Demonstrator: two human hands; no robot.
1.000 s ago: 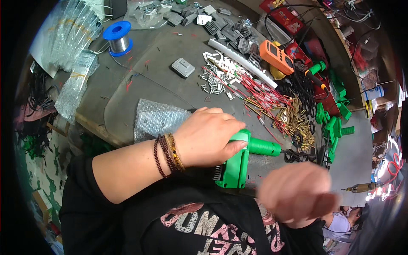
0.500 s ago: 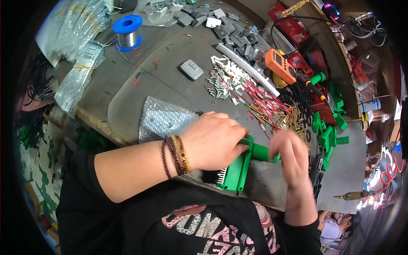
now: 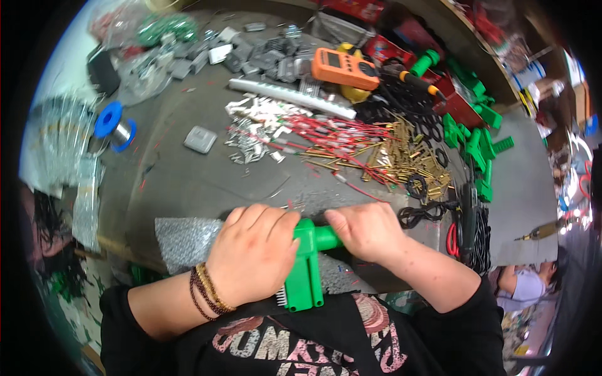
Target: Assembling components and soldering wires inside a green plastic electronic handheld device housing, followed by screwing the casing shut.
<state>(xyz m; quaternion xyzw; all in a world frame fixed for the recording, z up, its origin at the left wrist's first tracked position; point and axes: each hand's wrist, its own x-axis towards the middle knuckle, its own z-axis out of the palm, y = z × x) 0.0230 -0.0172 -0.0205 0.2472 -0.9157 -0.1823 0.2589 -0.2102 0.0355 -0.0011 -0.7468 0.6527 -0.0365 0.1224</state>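
My left hand [image 3: 254, 254] is wrapped round a green plastic housing [image 3: 306, 279], close to my chest. White comb-like teeth [image 3: 281, 296] stick out of its lower left side. A green ribbed cylinder, the grip [image 3: 327, 238], juts out from the housing's right side. Around that grip's outer end my right hand [image 3: 369, 232] is closed, its thumb toward the housing. A sheet of bubble wrap [image 3: 183, 241] lies beside and partly beneath my left hand. What is inside the housing is hidden.
Beyond my hands lie red wires [image 3: 332, 133], brass rods [image 3: 411, 156], small white parts [image 3: 263, 108] and a white strip [image 3: 291, 97]. An orange multimeter [image 3: 345, 67] sits behind them. A solder spool [image 3: 116, 128] and grey case [image 3: 200, 139] stand left; green housings [image 3: 478, 147] lie right.
My right hand, blurred before, is now closed on the grip's end. The green housing is more upright and nearer my middle. The view has turned to the right.
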